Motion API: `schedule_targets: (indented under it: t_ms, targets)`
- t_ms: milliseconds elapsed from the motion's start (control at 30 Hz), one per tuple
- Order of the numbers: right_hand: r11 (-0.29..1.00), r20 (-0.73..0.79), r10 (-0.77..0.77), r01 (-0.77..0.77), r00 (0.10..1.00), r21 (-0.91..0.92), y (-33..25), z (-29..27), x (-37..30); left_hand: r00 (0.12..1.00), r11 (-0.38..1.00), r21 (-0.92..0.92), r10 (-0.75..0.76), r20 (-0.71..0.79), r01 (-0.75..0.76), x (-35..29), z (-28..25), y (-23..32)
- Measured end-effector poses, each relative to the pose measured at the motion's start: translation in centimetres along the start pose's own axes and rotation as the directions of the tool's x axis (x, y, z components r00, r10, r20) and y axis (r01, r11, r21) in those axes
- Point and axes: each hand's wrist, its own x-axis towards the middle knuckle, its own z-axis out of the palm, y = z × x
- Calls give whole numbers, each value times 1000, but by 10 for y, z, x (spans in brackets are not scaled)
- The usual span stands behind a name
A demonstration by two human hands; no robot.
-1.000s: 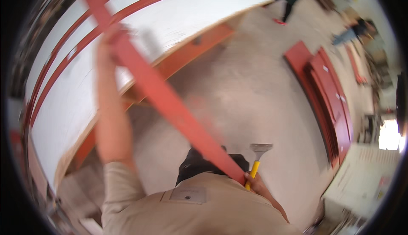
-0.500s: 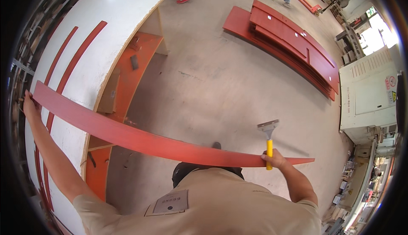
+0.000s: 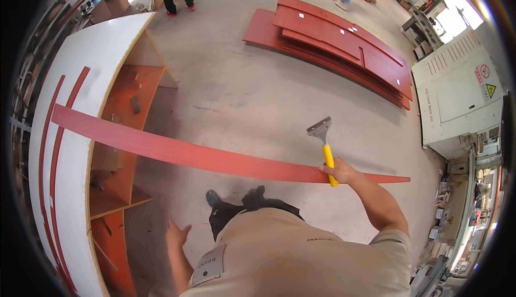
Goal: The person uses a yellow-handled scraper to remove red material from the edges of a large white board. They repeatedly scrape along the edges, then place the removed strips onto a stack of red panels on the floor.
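"Where is the long red board (image 3: 204, 154)?"

"It stretches from nine o'clock nearly to four. Its left end reaches over the white-topped bench (image 3: 75, 120) at nine; whether it touches there, one cannot tell."

"And the person's right hand (image 3: 344, 172)?"

"At four o'clock, fingers wrapped round the yellow-handled scraper (image 3: 329, 165) and set against the board near its right end. The scraper's metal head points toward eleven from the hand."

"The left hand (image 3: 176, 236)?"

"At seven, thumb and fingers spread, holding nothing, apart from the board and near the bench."

"What else?"

"Narrow red strips (image 3: 55, 160) on the bench top, and stacked red panels (image 3: 333, 36) at one o'clock."
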Motion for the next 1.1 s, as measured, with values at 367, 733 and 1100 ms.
schedule_targets:
  t_ms: [367, 733, 1100]
  targets:
    - [987, -2, -83, 82, 997, -138, 9, -35, 40, 485, 460, 213, 628, 609, -862, -1, -125, 412]
    - [861, -419, -445, 249, 792, -445, -16, -205, 83, -339, 717, -421, 267, 902, -555, 130, -61, 612]
    - [980, -276, -182, 150, 944, -130, -25, -470, 136, -117, 187, -263, 561, 820, -947, 79, -62, 889]
